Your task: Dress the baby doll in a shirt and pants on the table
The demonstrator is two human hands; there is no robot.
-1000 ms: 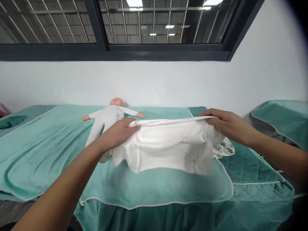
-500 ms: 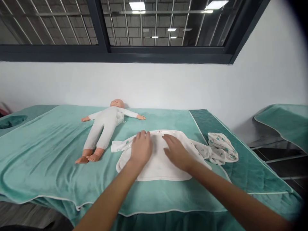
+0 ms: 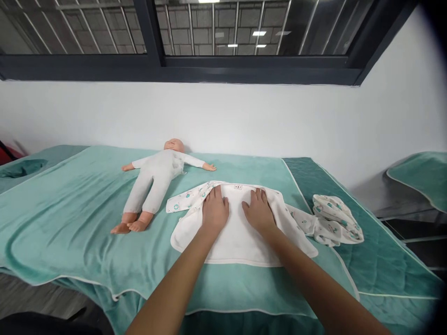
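A white baby jacket [image 3: 233, 237] lies spread open on the green bedcover, its plain lining upward and its patterned sleeves out to the sides. My left hand [image 3: 215, 210] rests flat on the lining near the left shoulder, fingers stretched toward the collar. My right hand [image 3: 259, 210] lies on the other side of the collar label, fingers also extended and palm down. Neither hand grips the cloth visibly. To the left, a baby doll [image 3: 153, 172] in a white suit lies on its back, arms spread, apart from my hands.
A bunched patterned cloth [image 3: 337, 218] sits at the right, by the end of the jacket's sleeve. Green bedcover [image 3: 70, 209] drapes over the bed's front edge. Behind stand a white wall [image 3: 244, 121] and a dark window frame [image 3: 258, 70]. Another green-covered surface [image 3: 419, 177] is at far right.
Both hands have settled onto the jacket with fingers pointing to the collar, and its left sleeve and shoulder lie more spread out. The view has tilted slightly down.
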